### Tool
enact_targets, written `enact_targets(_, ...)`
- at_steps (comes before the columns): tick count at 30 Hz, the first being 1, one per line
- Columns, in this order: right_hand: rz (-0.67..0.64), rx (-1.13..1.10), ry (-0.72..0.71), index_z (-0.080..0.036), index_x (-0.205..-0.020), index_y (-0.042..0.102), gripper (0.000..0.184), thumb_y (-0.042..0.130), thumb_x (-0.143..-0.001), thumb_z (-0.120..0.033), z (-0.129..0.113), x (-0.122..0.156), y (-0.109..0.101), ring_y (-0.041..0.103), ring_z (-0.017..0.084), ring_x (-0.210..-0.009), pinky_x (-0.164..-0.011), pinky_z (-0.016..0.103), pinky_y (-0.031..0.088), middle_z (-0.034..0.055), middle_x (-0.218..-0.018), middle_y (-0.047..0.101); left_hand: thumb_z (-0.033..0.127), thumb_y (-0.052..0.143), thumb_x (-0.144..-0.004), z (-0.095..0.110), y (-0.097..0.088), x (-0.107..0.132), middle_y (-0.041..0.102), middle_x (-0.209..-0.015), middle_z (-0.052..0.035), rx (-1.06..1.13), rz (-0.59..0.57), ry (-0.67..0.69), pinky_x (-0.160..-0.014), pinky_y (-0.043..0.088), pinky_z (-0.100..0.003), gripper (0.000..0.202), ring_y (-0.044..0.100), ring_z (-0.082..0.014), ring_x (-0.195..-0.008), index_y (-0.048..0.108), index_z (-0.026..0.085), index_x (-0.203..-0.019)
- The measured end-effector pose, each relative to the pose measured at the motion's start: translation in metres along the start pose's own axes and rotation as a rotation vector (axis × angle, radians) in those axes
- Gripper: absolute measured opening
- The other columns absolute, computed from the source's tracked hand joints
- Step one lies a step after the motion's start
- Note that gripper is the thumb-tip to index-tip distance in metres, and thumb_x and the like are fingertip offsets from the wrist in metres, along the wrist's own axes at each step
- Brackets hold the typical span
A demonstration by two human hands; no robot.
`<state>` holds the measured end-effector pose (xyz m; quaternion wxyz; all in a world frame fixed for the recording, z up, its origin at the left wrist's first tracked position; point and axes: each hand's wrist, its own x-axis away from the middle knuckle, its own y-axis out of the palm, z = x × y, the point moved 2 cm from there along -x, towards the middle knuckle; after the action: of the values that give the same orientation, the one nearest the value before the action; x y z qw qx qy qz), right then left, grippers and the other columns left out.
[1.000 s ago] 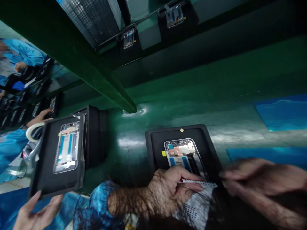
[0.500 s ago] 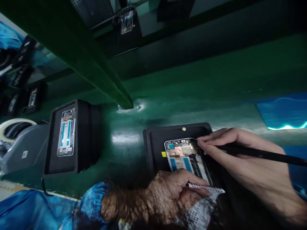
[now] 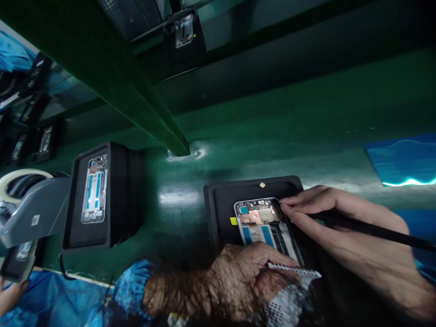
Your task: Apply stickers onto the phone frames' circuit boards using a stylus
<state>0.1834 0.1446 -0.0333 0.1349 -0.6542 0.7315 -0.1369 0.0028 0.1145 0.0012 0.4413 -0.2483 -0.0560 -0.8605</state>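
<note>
An opened phone (image 3: 262,227) lies in a black tray (image 3: 221,190), its circuit board and blue strips showing. My right hand (image 3: 344,222) is closed, thumb and forefinger pinched at the phone's upper right corner. It holds a slim black tool (image 3: 378,231) that runs back across the palm; the tool's tip is hidden. Across the lower part of the phone rests my left hand (image 3: 252,268), fingers curled round a white sheet with rows of dark dots (image 3: 289,295). A yellow tab (image 3: 233,221) sticks out at the phone's left edge.
On the left stands a stack of black trays (image 3: 124,195) with another opened phone (image 3: 95,188) on top. Beside it are a grey tape dispenser (image 3: 37,213) and a green post (image 3: 146,100). A co-worker's hand (image 3: 13,293) holds a tray at the lower left.
A co-worker's hand with a black tray has come into view at the lower left. My hands hold nearly the same place; the right one and its tool have shifted slightly down.
</note>
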Motion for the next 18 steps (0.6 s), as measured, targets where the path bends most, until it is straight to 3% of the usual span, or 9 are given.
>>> enact_targets(3, -0.039, 0.026, -0.102, -0.037, -0.064, 0.069, 0.025, 0.071, -0.085, -0.05, 0.005, 0.002, -0.002, 0.076, 0.023, -0.07, -0.063, 0.036, 0.061, -0.0032, -0.077, 0.08, 0.035, 0.048, -0.084, 0.003, -0.002, 0.0, 0.071, -0.076, 0.0019, -0.058, -0.028, 0.013, -0.05, 0.046, -0.014, 0.015, 0.07, -0.0127, -0.066, 0.059, 0.027, -0.09)
enact_targets(10, -0.201, 0.052, -0.204, -0.037, -0.08, 0.073, 0.011, 0.075, -0.084, -0.027, 0.007, 0.008, -0.005, 0.078, 0.021, -0.083, -0.071, 0.03, 0.064, -0.0029, -0.093, 0.08, 0.036, 0.047, -0.085, 0.003, -0.001, 0.0, 0.07, -0.08, 0.0012, -0.13, -0.038, 0.021, -0.049, 0.045, -0.015, 0.016, 0.069, -0.0133, -0.065, 0.056, 0.026, -0.095)
enact_targets(15, 0.066, -0.051, -0.132, -0.036, -0.072, 0.065, 0.017, 0.077, -0.082, -0.028, 0.002, 0.005, -0.001, 0.074, 0.022, -0.076, -0.065, 0.036, 0.061, -0.0015, -0.084, 0.076, 0.034, 0.044, -0.087, 0.002, -0.001, 0.003, 0.071, -0.086, 0.0, -0.125, -0.075, 0.028, -0.055, 0.047, -0.014, 0.017, 0.07, -0.0129, -0.071, 0.054, 0.025, -0.097)
enact_targets(18, 0.132, -0.128, -0.056, -0.035, -0.07, 0.065, 0.021, 0.081, -0.073, -0.023, 0.003, 0.004, -0.021, 0.072, 0.022, -0.079, -0.07, 0.037, 0.061, -0.0007, -0.084, 0.074, 0.038, 0.044, -0.086, 0.002, 0.004, 0.005, 0.071, -0.09, -0.0003, -0.041, -0.068, 0.035, -0.06, 0.051, -0.016, 0.018, 0.07, -0.0134, -0.076, 0.055, 0.027, -0.097)
